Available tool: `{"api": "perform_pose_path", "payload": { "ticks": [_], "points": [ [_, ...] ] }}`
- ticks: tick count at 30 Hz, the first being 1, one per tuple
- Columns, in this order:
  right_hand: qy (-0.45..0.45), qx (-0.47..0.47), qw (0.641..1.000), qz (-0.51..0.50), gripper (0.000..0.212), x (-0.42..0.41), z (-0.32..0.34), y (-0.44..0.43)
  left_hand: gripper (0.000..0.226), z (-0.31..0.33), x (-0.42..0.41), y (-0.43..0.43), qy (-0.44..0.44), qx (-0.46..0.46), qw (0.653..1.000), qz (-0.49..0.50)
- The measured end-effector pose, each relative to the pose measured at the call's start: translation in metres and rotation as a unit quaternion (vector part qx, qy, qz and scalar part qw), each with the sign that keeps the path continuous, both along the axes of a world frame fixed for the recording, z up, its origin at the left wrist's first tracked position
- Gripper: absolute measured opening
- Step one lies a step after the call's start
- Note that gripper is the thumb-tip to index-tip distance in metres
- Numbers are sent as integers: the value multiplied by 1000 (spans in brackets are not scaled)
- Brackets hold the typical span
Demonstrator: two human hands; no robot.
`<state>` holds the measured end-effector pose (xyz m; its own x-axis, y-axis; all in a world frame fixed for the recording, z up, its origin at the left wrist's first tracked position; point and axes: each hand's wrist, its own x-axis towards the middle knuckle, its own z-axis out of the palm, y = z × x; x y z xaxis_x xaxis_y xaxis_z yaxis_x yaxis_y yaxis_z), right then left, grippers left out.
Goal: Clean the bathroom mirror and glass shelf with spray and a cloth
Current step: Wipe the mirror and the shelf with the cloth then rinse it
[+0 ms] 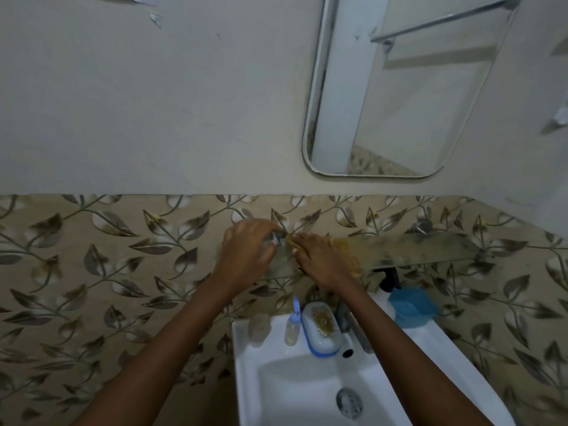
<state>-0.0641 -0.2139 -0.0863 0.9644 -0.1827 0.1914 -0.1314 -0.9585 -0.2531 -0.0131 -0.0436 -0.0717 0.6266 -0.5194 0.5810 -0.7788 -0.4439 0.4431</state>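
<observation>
Glass shelf (415,250), fixed to leaf-patterned wall tiles below the mirror (399,103), gets a wipe: the right hand (319,256) lies fingers-flat on a yellow cloth (347,250) near its left end. The left hand (246,247) curls at the shelf's left edge; what it grips is blurred. A small spray bottle (292,327) stands on the sink (276,379) rim beside a soap dish (321,327).

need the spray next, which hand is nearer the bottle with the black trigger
Right. The right hand presses the yellow cloth on the glass shelf, just up and left of the black-trigger bottle. The left hand holds the shelf's left end, farther away.
</observation>
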Motion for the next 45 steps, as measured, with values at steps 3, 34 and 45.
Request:
{"api": "perform_pose_path", "payload": {
  "ticks": [3,34,45],
  "points": [
    [22,17,1000,-6,46,-6,2,-15,40,-15,10,-6,-27,41,998,35],
    [-32,100,982,-154,41,-55,11,-148,55,-30,20,-8,-47,56,996,44],
    [-93,26,957,-274,41,-76,-10,-184,55,-30,19,-7,-37,45,998,36]
  ]
}}
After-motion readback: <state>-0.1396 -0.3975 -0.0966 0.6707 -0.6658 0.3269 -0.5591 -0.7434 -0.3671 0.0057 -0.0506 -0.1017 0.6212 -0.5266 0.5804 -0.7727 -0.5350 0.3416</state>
